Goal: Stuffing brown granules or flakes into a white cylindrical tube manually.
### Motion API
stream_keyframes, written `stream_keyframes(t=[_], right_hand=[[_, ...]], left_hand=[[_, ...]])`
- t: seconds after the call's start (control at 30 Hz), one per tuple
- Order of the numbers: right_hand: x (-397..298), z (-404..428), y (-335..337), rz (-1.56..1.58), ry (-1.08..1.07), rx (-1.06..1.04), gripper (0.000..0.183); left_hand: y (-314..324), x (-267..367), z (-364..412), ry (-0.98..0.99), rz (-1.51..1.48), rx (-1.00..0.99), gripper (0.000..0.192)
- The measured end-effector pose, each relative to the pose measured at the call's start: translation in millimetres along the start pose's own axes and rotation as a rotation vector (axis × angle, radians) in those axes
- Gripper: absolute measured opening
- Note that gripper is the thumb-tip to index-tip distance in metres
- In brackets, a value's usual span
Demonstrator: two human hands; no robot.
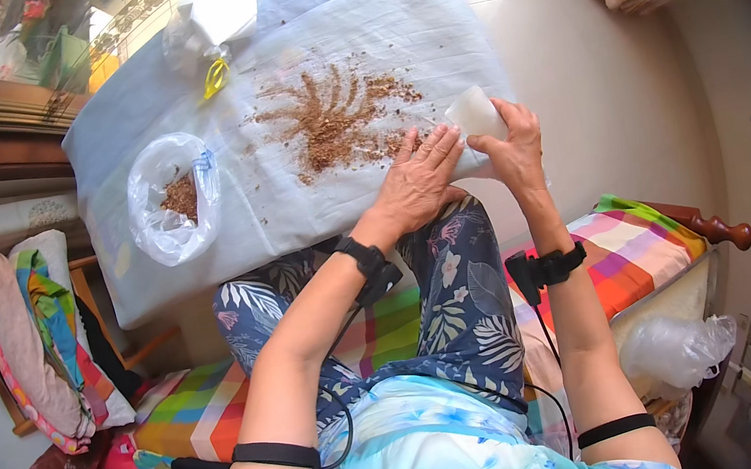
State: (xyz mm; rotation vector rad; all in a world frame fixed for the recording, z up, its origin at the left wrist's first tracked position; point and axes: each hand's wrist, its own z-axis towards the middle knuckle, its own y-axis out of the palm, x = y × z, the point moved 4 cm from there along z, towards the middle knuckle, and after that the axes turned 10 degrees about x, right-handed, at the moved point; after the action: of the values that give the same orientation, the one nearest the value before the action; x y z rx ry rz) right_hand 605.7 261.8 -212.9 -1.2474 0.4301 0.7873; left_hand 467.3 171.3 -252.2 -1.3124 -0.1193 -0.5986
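My right hand (515,140) grips a small white pouch (474,112) between thumb and fingers at the table's right edge. Flat on the cloth beside it lies my left hand (420,178), palm down, fingers a little apart, holding nothing. Its fingertips are close to the pouch; whether they touch it I cannot tell. Left of these fingers spreads a loose pile of brown dried plant crumbs (332,130), streaked at its far side. A clear plastic bag (155,230) stands open at the left of the table with more brown crumbs (182,198) inside.
A pale blue cloth (253,217) covers the table. At its far side sit a white packet (222,10), a clear plastic bag (184,47) and a yellow tie (215,79). Folded clothes (28,337) hang at left. Behind my legs is a checked bedspread (634,243).
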Motion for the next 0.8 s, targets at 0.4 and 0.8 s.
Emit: stream_keyframes(t=[0.4, 0.8], right_hand=[[9.7, -13.5, 7.2, -0.070, 0.010, -0.099, 0.054], [-50.5, -13.8, 60.9, 0.006, -0.258, -0.195, 0.047]], left_hand=[[-57.9, -78.5, -44.5, -0.290, 0.394, 0.061, 0.082], [-57.5, -99.9, -113.4, -0.712, 0.482, 0.198, 0.096]])
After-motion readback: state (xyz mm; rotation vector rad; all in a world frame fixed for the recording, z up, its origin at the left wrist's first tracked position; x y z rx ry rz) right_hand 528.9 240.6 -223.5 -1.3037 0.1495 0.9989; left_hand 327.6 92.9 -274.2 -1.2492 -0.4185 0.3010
